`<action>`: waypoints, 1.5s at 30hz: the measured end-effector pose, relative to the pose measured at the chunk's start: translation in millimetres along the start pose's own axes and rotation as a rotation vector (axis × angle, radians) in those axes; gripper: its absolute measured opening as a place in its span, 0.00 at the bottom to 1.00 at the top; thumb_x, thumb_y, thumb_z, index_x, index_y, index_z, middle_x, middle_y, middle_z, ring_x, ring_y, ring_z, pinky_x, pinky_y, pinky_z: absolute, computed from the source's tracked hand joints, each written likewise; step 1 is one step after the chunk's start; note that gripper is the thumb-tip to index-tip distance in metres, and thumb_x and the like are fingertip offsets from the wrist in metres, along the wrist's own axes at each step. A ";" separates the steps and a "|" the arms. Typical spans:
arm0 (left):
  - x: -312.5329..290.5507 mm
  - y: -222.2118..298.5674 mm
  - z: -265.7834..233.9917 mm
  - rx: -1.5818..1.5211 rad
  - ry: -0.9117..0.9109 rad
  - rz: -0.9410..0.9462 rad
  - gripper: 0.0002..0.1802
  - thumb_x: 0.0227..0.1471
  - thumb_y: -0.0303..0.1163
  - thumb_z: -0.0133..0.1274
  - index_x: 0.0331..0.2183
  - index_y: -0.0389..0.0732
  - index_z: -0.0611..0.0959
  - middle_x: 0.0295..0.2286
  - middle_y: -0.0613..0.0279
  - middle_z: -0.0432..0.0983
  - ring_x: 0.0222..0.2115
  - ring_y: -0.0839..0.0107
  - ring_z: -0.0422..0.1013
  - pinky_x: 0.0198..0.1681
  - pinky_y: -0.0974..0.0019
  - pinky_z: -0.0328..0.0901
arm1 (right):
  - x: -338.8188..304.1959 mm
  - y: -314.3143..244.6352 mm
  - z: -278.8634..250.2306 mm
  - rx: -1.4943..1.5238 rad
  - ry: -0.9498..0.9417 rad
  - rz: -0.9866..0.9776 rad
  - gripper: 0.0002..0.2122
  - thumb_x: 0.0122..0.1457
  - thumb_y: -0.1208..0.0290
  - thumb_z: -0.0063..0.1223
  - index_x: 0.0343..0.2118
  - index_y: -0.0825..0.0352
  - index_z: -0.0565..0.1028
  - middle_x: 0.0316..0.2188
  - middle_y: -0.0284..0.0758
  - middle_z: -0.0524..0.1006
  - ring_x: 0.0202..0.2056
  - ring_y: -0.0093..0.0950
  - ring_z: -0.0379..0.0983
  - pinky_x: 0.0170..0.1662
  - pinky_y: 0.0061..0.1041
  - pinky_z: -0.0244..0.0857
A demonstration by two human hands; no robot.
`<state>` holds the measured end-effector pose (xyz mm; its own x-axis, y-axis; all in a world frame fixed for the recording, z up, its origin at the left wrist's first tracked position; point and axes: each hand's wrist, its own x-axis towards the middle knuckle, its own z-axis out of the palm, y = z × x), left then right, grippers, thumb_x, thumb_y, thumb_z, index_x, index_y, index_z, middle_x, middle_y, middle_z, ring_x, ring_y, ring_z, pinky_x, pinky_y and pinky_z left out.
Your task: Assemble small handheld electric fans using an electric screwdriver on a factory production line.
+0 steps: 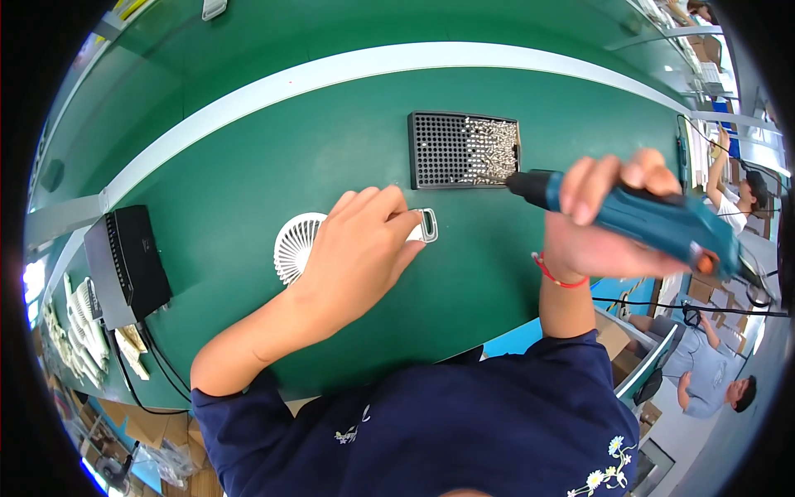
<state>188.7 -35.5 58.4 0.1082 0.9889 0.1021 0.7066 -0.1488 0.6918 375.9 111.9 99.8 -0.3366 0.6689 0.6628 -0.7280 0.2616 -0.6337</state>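
Observation:
My left hand (356, 248) is closed over a white handheld fan casing (296, 246) lying on the green table. The round slotted grille shows left of the hand, and its looped handle end sticks out on the right; the middle is hidden under my fingers. My right hand (592, 224) grips a teal and black electric screwdriver (662, 222), pointing left. Its bit reaches the lower right part of a black screw tray (439, 149). Small silvery screws (495, 145) crowd the tray's right side, while mostly bare holes fill its left. Whether the bit carries a screw cannot be made out.
At the left stands a black and grey box (132, 265) with cables. Beyond it lie several white slotted parts (83, 323). A white rail (356, 66) crosses behind the tray. A black cord (638, 304) runs at the right, where co-workers are visible beyond the table.

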 end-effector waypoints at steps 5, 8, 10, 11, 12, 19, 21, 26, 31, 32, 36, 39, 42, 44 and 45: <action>-2.3 -1.8 7.7 0.077 0.052 0.030 0.14 0.43 0.28 0.62 0.35 0.36 0.81 0.29 0.62 0.67 0.31 0.65 0.66 0.34 0.63 0.60 | -16.9 18.1 -2.8 0.100 0.004 0.041 0.39 0.55 0.30 0.36 0.43 0.71 0.70 0.38 0.38 0.68 0.17 0.29 0.67 0.19 0.27 0.58; -0.2 0.3 6.7 0.040 0.108 0.041 0.16 0.41 0.26 0.64 0.37 0.37 0.81 0.28 0.63 0.69 0.28 0.65 0.66 0.33 0.63 0.60 | -17.6 24.4 -2.6 0.057 0.057 0.045 0.41 0.51 0.26 0.36 0.40 0.71 0.68 0.36 0.40 0.68 0.14 0.31 0.68 0.15 0.30 0.61; 0.3 1.0 4.9 0.018 0.160 0.047 0.14 0.43 0.28 0.62 0.36 0.38 0.81 0.28 0.63 0.68 0.29 0.65 0.66 0.33 0.63 0.60 | -18.1 29.2 -3.7 0.072 0.052 0.052 0.41 0.51 0.26 0.36 0.41 0.71 0.68 0.36 0.41 0.68 0.13 0.31 0.67 0.16 0.30 0.61; 1.0 0.1 3.7 0.024 0.159 0.049 0.14 0.43 0.28 0.62 0.36 0.38 0.81 0.28 0.63 0.68 0.29 0.65 0.66 0.33 0.63 0.60 | -17.7 30.9 -3.8 0.083 0.047 0.062 0.42 0.51 0.26 0.35 0.42 0.71 0.68 0.36 0.41 0.68 0.13 0.31 0.67 0.16 0.30 0.61; 1.6 -0.8 3.0 0.029 0.209 0.060 0.15 0.43 0.27 0.62 0.37 0.38 0.81 0.28 0.64 0.68 0.29 0.66 0.66 0.33 0.63 0.60 | -16.3 30.1 -3.1 0.086 0.047 0.059 0.42 0.51 0.26 0.35 0.42 0.71 0.68 0.36 0.41 0.68 0.13 0.31 0.67 0.16 0.30 0.61; 12.8 5.4 -9.1 -0.046 0.301 0.178 0.14 0.41 0.25 0.62 0.35 0.39 0.81 0.27 0.64 0.68 0.28 0.66 0.65 0.31 0.63 0.58 | 12.6 -9.9 32.4 0.203 0.046 0.106 0.35 0.58 0.34 0.35 0.43 0.70 0.68 0.38 0.37 0.67 0.16 0.28 0.65 0.18 0.28 0.59; 4.2 8.3 -10.4 -0.007 0.287 0.216 0.12 0.41 0.25 0.63 0.33 0.40 0.81 0.26 0.64 0.68 0.27 0.66 0.65 0.30 0.63 0.58 | 13.5 -16.0 50.4 0.215 0.096 0.142 0.30 0.62 0.39 0.35 0.39 0.70 0.66 0.36 0.36 0.65 0.15 0.26 0.62 0.18 0.26 0.58; 0.1 -6.3 -0.3 -0.160 0.322 0.223 0.09 0.38 0.26 0.66 0.26 0.40 0.83 0.21 0.65 0.69 0.23 0.67 0.65 0.27 0.65 0.58 | -3.3 -2.7 55.3 0.241 0.112 0.099 0.30 0.63 0.38 0.31 0.38 0.70 0.65 0.34 0.37 0.64 0.12 0.28 0.61 0.13 0.28 0.56; -4.8 3.3 -7.5 -0.270 0.324 0.167 0.07 0.41 0.25 0.65 0.27 0.39 0.84 0.22 0.65 0.71 0.24 0.69 0.67 0.26 0.67 0.60 | 0.5 -18.6 54.9 0.264 0.183 0.051 0.32 0.63 0.38 0.28 0.37 0.71 0.64 0.34 0.37 0.63 0.12 0.26 0.59 0.12 0.25 0.55; -5.6 3.0 -6.7 -0.305 0.305 0.161 0.07 0.42 0.24 0.65 0.29 0.39 0.85 0.22 0.65 0.72 0.24 0.70 0.67 0.25 0.68 0.61 | -0.9 -15.8 54.3 0.269 0.189 0.051 0.32 0.63 0.38 0.28 0.37 0.71 0.64 0.34 0.37 0.63 0.12 0.26 0.59 0.12 0.25 0.55; -3.0 -1.6 -5.7 -0.379 0.254 0.097 0.06 0.42 0.23 0.65 0.29 0.38 0.86 0.22 0.63 0.72 0.23 0.71 0.68 0.24 0.69 0.62 | 0.2 -12.0 56.6 0.257 0.206 0.072 0.31 0.63 0.38 0.28 0.37 0.71 0.64 0.33 0.36 0.63 0.12 0.25 0.58 0.12 0.24 0.53; -0.2 -1.1 -10.0 -0.460 0.285 0.166 0.07 0.41 0.22 0.65 0.28 0.37 0.86 0.22 0.61 0.74 0.24 0.72 0.70 0.25 0.70 0.63 | 6.6 -20.1 57.3 0.280 0.303 0.068 0.27 0.64 0.41 0.31 0.35 0.68 0.64 0.33 0.35 0.64 0.13 0.22 0.55 0.14 0.22 0.53; 4.7 -3.0 -13.3 -0.444 0.331 0.258 0.08 0.41 0.23 0.66 0.29 0.37 0.85 0.22 0.62 0.72 0.23 0.71 0.69 0.23 0.69 0.63 | 12.6 -18.9 51.4 0.390 0.389 0.100 0.20 0.64 0.49 0.38 0.36 0.67 0.64 0.33 0.34 0.65 0.15 0.21 0.55 0.16 0.20 0.54; 2.4 -5.0 -10.5 -0.467 0.324 0.275 0.09 0.40 0.22 0.66 0.29 0.37 0.86 0.23 0.63 0.73 0.22 0.73 0.70 0.23 0.71 0.63 | 10.3 -17.3 49.8 0.410 0.402 0.114 0.19 0.64 0.52 0.39 0.37 0.68 0.65 0.34 0.33 0.66 0.16 0.20 0.55 0.18 0.20 0.55; 1.7 -6.6 -10.0 -0.456 0.351 0.287 0.09 0.40 0.22 0.67 0.30 0.37 0.86 0.23 0.63 0.73 0.22 0.73 0.69 0.22 0.71 0.63 | 10.2 -15.6 48.9 0.411 0.432 0.118 0.19 0.64 0.52 0.39 0.37 0.68 0.65 0.34 0.33 0.66 0.16 0.20 0.55 0.18 0.20 0.55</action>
<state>177.2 -32.9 61.2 -0.0409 0.8632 0.5031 0.3070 -0.4683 0.8285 354.6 80.6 135.9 -0.2190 0.9213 0.3213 -0.9007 -0.0642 -0.4298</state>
